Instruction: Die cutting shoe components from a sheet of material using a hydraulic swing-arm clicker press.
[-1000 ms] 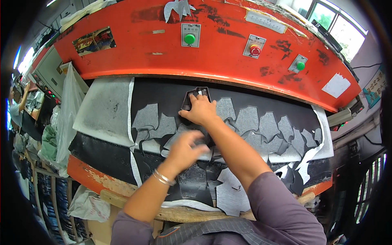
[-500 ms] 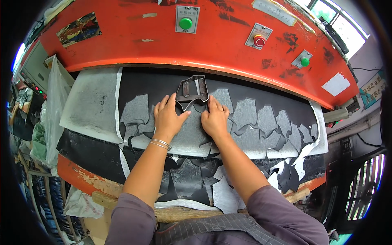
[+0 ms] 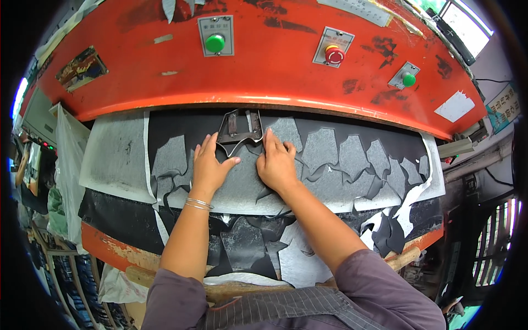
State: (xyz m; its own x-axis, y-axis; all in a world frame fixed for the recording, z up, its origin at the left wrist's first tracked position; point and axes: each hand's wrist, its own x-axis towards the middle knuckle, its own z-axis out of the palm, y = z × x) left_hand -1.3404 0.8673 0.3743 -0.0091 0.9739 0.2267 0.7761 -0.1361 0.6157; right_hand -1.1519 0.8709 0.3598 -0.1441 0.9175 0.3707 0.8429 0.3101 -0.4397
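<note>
A metal cutting die (image 3: 240, 132), an open frame with dark crossbars and a pointed near side, rests on a black sheet (image 3: 192, 118) with a grey surface beneath it. My left hand (image 3: 212, 168) has its fingertips against the die's left edge, with the thumb stretched out towards the middle. Against the right edge lie the fingers of my right hand (image 3: 278, 165), so the die sits between both hands. Die-shaped cut-outs, such as a grey opening (image 3: 320, 147), run across the sheet to the right. The die's far end lies close to the red beam.
A red press beam (image 3: 264, 71) spans the far side, with green buttons (image 3: 215, 43) and a red button (image 3: 334, 54). Black and white scraps (image 3: 390, 231) hang at the right front. Cut pieces (image 3: 245, 242) lie near my waist. A clear plastic bag (image 3: 69, 176) hangs at left.
My view has shifted, moving the die and hands left in the picture. The beam's lower edge now appears closer to the die's far end. Both hands remain at the die.
</note>
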